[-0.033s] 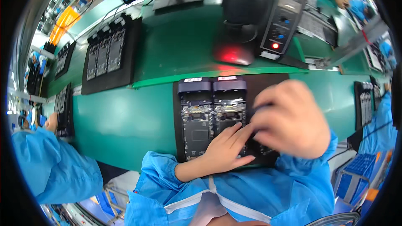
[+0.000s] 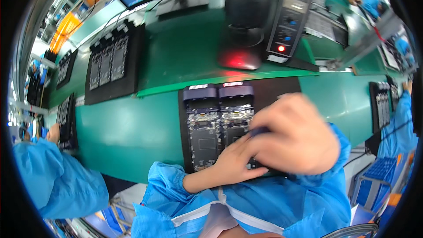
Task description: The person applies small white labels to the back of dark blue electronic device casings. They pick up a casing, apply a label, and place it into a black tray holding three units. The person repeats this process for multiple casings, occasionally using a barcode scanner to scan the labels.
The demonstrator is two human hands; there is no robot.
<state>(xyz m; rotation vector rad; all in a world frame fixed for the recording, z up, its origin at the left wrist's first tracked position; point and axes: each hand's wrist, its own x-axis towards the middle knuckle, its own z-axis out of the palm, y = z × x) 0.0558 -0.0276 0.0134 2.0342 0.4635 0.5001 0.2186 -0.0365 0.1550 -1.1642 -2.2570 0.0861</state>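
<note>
— How are our hands placed?
— Our left hand lies flat over the lower part of the right board, its fingers extended and gripping nothing. Our right hand is blurred; its fingers seem closed around a dark piece, which we cannot identify.
— And how do the boards handle?
— We judge them light, stiff and rather fragile, so we hold by the long edges. The left board lies just beside, both on the black mat upon the tabletop.
</note>
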